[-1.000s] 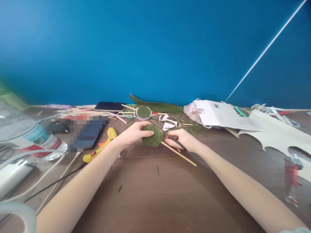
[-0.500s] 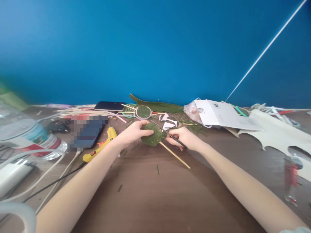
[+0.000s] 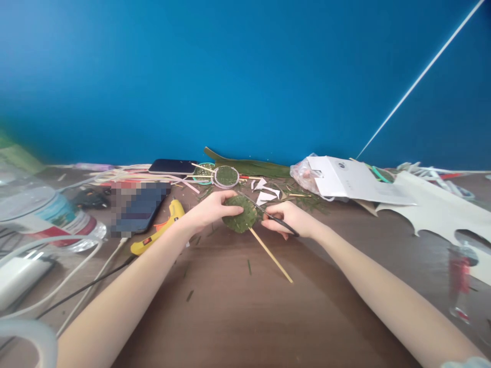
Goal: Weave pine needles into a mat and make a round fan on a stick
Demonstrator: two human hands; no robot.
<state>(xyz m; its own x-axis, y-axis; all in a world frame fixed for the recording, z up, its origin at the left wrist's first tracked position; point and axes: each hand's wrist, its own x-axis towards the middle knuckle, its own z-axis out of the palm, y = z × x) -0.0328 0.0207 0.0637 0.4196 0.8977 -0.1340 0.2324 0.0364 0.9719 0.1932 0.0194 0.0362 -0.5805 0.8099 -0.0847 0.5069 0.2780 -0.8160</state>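
My left hand [image 3: 209, 210] grips a round woven green leaf disc [image 3: 241, 215] on a thin wooden stick [image 3: 270, 255] that points down toward me. My right hand [image 3: 288, 219] is closed on black scissors [image 3: 268, 215], whose blades reach up and left along the disc's right edge. Both hands hover just above the brown table [image 3: 245, 306], near its far side.
Behind the hands lie a second round leaf disc [image 3: 226, 177], a long green leaf [image 3: 249, 167], white paper scraps [image 3: 266, 193] and green trimmings. A yellow glue gun [image 3: 161, 231], phones [image 3: 140, 207], cables and a plastic bottle [image 3: 42, 214] sit left. White cardboard [image 3: 433, 209] and a plastic bag [image 3: 307, 174] lie right.
The disc has turned in my left hand, so the stick now swings more steeply down toward me. The scissors stay at the disc's right edge.
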